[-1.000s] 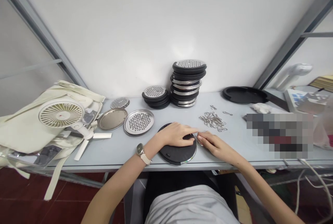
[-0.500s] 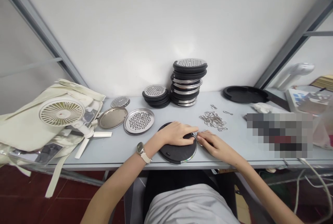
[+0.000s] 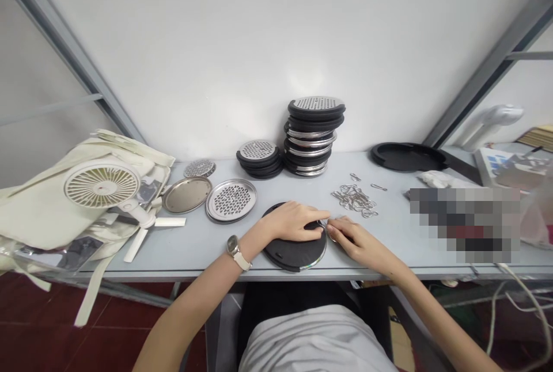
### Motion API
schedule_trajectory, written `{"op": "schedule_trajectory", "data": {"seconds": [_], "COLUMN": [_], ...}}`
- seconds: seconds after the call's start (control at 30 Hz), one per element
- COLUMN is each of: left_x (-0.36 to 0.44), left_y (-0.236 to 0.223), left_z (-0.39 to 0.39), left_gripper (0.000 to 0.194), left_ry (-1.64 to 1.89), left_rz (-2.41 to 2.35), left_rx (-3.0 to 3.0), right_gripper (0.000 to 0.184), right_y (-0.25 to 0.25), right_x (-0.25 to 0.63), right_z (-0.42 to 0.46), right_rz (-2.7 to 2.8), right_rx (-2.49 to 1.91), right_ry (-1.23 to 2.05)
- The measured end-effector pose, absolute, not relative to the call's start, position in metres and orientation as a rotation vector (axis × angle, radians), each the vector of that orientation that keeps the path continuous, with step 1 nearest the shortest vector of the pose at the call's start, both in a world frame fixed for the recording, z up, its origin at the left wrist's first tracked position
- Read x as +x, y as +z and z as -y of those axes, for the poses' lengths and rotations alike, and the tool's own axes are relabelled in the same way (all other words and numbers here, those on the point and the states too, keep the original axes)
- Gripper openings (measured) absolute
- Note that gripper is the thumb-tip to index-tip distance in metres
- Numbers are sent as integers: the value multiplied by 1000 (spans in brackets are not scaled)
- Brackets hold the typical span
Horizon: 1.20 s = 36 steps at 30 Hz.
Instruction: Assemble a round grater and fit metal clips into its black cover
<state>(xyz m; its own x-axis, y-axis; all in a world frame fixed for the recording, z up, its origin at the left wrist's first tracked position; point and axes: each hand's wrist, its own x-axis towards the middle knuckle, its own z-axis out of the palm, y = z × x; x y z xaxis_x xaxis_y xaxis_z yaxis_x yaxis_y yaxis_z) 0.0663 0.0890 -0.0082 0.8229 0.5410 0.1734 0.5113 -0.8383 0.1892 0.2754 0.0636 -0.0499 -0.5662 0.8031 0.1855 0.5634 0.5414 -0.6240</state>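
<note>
Two hands at work near the tabletop's near edge. Left hand (image 3: 291, 221) lies open and palm-down on a round black disc (image 3: 294, 254), fingers loosely together and pointing right, gripping nothing visible. Right hand (image 3: 349, 236) is pinched closed, fingertips on a small wire clip (image 3: 323, 224) at the disc's right edge; exact shape of the clip is too small to tell. The disc lies flat, a silver rim (image 3: 313, 263) showing along its near right edge. Wristwatch (image 3: 234, 246) on left wrist.

Just far of the hands and to the right, a loose pile of metal rings and clips (image 3: 354, 200) sits on the tabletop (image 3: 194, 254). Further far, a tall stack of black and steel discs (image 3: 311, 136) stands against the white wall (image 3: 216, 44), with a shorter stack (image 3: 258, 159) just left of it. Left of the hands lie a perforated steel disc (image 3: 231, 201), a plain steel tray (image 3: 187, 195) and a smaller perforated disc (image 3: 199, 169). Far right, a black round lid (image 3: 406, 157). Far left, a white fan (image 3: 101, 185) lies on a cream cloth bag (image 3: 30, 216). Right side has a pixelated patch (image 3: 464, 225).
</note>
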Motion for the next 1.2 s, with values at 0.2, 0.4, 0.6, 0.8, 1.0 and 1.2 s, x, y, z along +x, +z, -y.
{"op": "schedule_trajectory", "data": {"seconds": [0.2,0.4,0.6,0.8,1.0,1.2], "left_x": [66,67,67,66,65,66], "left_y": [-8,-8,-8,-10,-10,-8], "left_z": [-89,-89,-89,-90,-90,-90], "left_gripper": [19,20,23,19,18,19], "left_ry": [319,318,312,332,355,329], "left_rz": [-828,-821,-826,-809,-785,-787], "left_rx": [2877,2864,2872,2896,2906,2885], "right_gripper": [35,36,35,34,33,33], "right_y": [-48,-49,-49,-49,-47,-45], "right_x": [275,274,272,275,277,278], "right_z": [-63,-63,-63,-63,-65,-65], "right_rz": [2338,2372,2375,2378,2372,2361], "right_rx": [-1103,-1090,-1072,-1071,-1067,-1055], "right_ry": [707,660,634,664,735,787]}}
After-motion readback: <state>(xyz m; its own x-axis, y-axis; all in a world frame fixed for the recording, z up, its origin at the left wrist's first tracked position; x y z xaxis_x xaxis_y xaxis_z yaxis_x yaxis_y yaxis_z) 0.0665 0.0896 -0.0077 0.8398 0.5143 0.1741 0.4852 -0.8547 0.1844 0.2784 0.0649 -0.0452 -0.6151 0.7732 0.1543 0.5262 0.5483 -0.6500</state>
